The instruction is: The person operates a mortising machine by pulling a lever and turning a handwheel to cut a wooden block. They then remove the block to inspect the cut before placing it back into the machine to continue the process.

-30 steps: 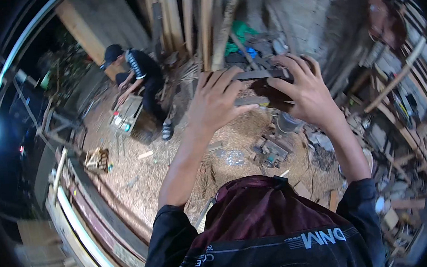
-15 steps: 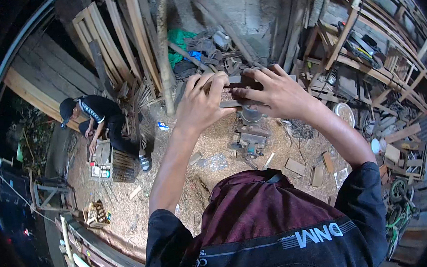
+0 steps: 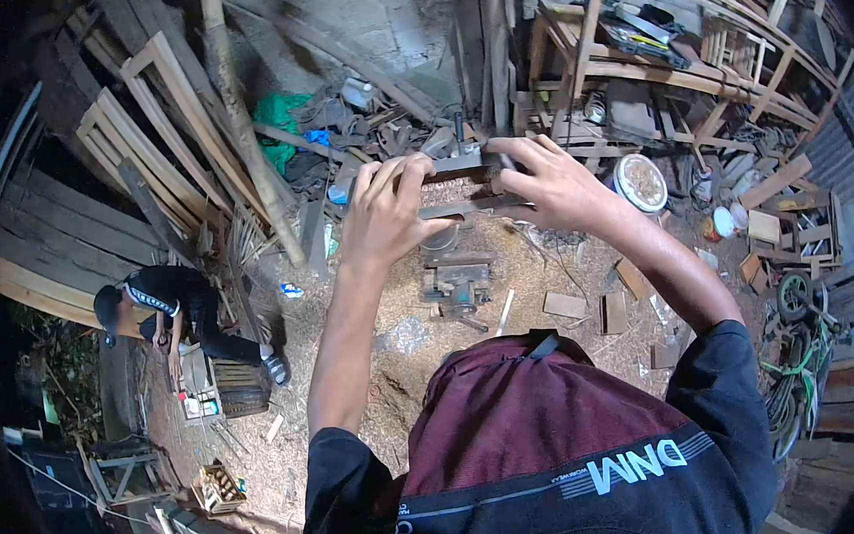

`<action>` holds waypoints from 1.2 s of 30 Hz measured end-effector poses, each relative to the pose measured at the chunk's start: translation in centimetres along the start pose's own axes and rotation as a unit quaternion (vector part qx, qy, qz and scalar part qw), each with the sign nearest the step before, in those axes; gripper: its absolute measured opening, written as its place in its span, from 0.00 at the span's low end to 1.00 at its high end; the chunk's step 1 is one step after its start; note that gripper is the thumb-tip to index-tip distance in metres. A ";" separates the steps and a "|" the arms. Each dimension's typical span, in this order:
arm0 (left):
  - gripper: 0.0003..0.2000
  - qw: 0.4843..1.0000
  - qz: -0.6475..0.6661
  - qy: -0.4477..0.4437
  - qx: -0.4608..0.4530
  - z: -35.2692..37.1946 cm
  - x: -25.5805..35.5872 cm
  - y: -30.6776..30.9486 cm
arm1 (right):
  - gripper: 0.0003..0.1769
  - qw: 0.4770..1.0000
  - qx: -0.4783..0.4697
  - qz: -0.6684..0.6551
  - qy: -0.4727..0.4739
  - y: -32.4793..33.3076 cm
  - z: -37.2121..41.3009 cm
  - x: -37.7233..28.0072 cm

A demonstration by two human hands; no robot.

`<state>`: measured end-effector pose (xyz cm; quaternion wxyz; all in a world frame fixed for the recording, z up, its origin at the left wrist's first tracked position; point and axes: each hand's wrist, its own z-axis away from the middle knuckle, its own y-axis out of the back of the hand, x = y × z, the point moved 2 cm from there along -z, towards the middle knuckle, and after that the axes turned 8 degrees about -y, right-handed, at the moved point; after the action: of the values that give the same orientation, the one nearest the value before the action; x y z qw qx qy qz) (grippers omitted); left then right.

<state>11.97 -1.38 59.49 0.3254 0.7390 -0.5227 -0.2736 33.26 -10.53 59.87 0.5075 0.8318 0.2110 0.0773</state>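
Observation:
A small rectangular wooden frame (image 3: 462,207), open in the middle, is held up in front of me at arm's length. My left hand (image 3: 385,210) is closed round its left end, with the thumb along the near bar. At the right end my right hand (image 3: 553,185) grips the frame, fingers over the far side and near bar. Through the opening, wood shavings on the floor show. Below it stands a metal vise or machine (image 3: 457,287) on the shavings-covered floor.
A co-worker (image 3: 185,311) bends over a tool crate (image 3: 196,384) at the left. Wooden frames (image 3: 184,115) lean at the back left beside a pole (image 3: 234,132). A white bucket (image 3: 640,184), wood blocks (image 3: 564,304) and a green bicycle (image 3: 801,363) are on the right.
The view has turned to the right, so the room's things appear further left. My hands still hold the frame, now a little further apart, with more of its opening showing.

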 end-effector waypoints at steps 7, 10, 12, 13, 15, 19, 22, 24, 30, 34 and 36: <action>0.34 0.999 0.035 0.017 -0.010 -2.4 3.6 -4.3 | 0.26 0.999 0.001 0.029 -0.017 0.6 5.0 3.5; 0.35 0.999 0.046 0.010 -0.021 -3.2 4.2 -5.6 | 0.25 0.995 0.017 0.058 -0.078 1.1 6.3 4.1; 0.36 0.998 0.067 -0.006 -0.022 -3.8 4.2 -6.2 | 0.27 0.993 -0.003 0.096 -0.065 1.6 6.6 4.3; 0.36 0.998 0.058 -0.020 -0.027 -4.0 4.0 -6.7 | 0.28 0.993 -0.014 0.104 -0.058 1.5 6.7 4.3; 0.38 0.997 0.044 -0.054 -0.042 -4.3 3.7 -7.6 | 0.32 0.991 -0.047 0.102 -0.077 1.0 7.2 4.3; 0.37 0.994 0.083 -0.054 -0.048 -5.1 2.9 -7.7 | 0.41 0.987 -0.035 0.043 -0.149 0.5 7.6 5.1; 0.37 0.993 0.110 -0.039 -0.032 -4.5 1.7 -8.0 | 0.48 0.965 0.040 0.084 -0.246 1.0 7.0 4.5; 0.38 0.993 0.107 -0.035 -0.023 -4.2 1.2 -8.1 | 0.48 0.959 0.030 0.059 -0.274 0.3 7.0 5.0; 0.40 0.995 0.097 0.006 0.012 -4.1 -0.8 -5.9 | 0.44 0.961 0.128 0.044 -0.240 -1.0 6.2 4.9; 0.42 0.975 0.197 0.095 0.023 -0.5 -5.5 -6.2 | 0.43 0.955 0.143 0.029 -0.259 -1.2 6.4 4.9; 0.40 0.930 0.320 0.180 -0.002 2.0 -5.4 -7.2 | 0.43 0.955 0.122 0.005 -0.269 -2.1 7.1 4.5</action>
<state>13.10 5.06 53.00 0.4857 0.5690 -0.6633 -0.0189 39.14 -13.59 54.27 0.4398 0.8784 0.0704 -0.1735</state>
